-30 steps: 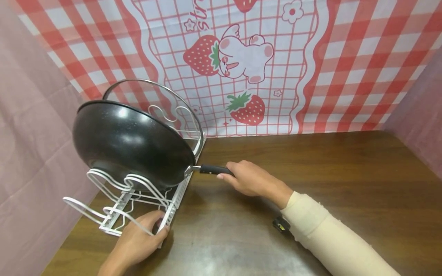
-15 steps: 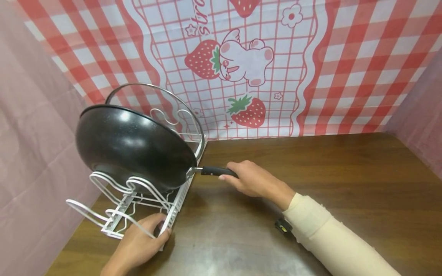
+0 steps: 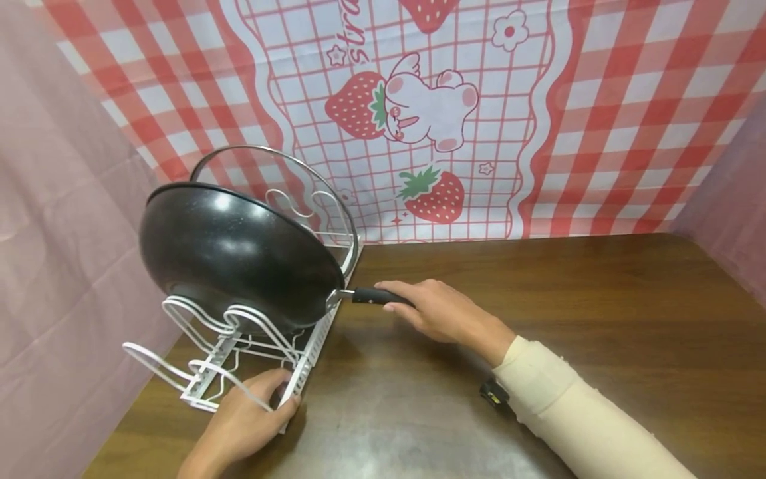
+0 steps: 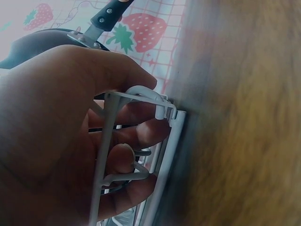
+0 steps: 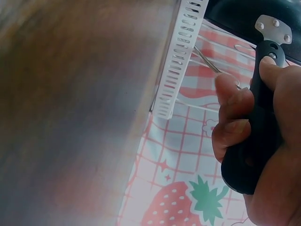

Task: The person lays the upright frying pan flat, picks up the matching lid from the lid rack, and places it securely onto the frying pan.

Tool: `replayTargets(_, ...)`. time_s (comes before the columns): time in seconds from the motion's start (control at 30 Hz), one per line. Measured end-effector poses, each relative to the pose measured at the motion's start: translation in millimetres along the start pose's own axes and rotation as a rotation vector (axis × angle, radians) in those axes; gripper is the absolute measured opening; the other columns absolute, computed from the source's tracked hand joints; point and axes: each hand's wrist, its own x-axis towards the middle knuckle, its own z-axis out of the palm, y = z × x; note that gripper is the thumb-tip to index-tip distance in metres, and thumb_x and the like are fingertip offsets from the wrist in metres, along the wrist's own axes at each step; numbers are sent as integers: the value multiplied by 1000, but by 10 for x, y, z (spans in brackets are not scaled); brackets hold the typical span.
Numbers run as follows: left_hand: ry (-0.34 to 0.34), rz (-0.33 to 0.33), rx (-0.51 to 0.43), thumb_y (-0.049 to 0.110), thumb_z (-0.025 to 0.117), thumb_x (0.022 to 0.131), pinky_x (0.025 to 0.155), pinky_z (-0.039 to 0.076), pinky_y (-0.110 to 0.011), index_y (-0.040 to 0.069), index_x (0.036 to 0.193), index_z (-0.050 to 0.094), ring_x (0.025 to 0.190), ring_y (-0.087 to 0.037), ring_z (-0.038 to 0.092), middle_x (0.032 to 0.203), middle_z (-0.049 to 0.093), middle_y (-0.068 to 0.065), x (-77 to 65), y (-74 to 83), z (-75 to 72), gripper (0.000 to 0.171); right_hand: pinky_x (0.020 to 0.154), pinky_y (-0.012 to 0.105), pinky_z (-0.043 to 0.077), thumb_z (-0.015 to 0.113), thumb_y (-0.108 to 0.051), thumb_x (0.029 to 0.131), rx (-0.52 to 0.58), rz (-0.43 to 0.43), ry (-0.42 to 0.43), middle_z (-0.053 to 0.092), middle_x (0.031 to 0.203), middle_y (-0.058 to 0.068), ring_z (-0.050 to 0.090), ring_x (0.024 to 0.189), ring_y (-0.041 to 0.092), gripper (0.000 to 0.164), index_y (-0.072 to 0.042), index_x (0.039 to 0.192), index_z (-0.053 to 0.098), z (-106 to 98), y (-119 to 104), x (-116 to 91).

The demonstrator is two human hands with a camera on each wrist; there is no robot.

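A black wok (image 3: 239, 259) leans tilted in a white wire pan rack (image 3: 305, 362), its underside towards me. My right hand (image 3: 439, 311) grips the wok's black handle (image 3: 371, 296); in the right wrist view the fingers curl round that handle (image 5: 251, 155) with the thumb along its top. At the rack's near right corner my left hand (image 3: 251, 412) holds the frame. Up close in the left wrist view, its fingers (image 4: 146, 134) curl round the white rails (image 4: 167, 160). Behind the wok a glass lid's metal rim (image 3: 287, 158) stands upright in the rack.
The rack stands at the left of a brown wooden table (image 3: 538, 299). A red-and-white strawberry cloth (image 3: 437, 113) hangs at the back, and pinkish cloth (image 3: 60, 219) on the left side. A small black device (image 3: 494, 392) sits under the right wrist.
The whole scene shifts slightly right and down as the head view moves. Both hands keep their grips, and the wok stays in place in the rack.
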Motion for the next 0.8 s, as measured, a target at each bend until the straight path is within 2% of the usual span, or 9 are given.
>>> replayTargets(0.2,-6,3,2,27,79,81,70,50,-35,30,96,67,77,-5,58,92,64,17,-11,-20,-6,19,72,37,52,51,-46,103,-19,33,-19,67,87,-11,62,76,8,40,-29,139,57,20,-18,0)
replayTargets(0.33,-6,5,7,29,79,82,69,49,-35,30,96,67,76,-5,57,91,64,18,-20,-30,-32,19,70,36,52,50,-46,104,-30,19,-12,69,92,-9,62,75,7,41,-30,141,55,25,-16,9)
replayTargets(0.43,2,9,14,28,79,81,68,49,-35,29,97,68,76,-6,58,91,64,17,-7,-29,-45,19,68,34,51,50,-44,104,-34,3,-11,68,87,-8,60,70,9,43,-31,145,52,6,-4,17)
replayTargets(0.6,7,11,7,27,79,81,67,48,-36,30,94,67,74,-6,57,87,62,18,23,-17,-40,18,70,36,51,52,-42,104,-43,-26,9,69,89,-5,60,71,10,44,-29,146,52,-40,17,36)
replayTargets(0.67,2,10,4,28,79,82,67,49,-36,30,94,67,74,-6,56,86,61,19,22,-11,-27,17,71,36,52,52,-42,104,-43,-25,5,69,93,-4,61,73,10,44,-28,145,53,-47,21,28)
replayTargets(0.8,-1,8,-2,29,79,81,67,49,-36,30,94,67,74,-6,57,85,61,20,5,-3,2,18,71,35,51,50,-45,104,-24,1,-17,67,89,-7,60,73,9,43,-28,144,54,-37,21,-10)
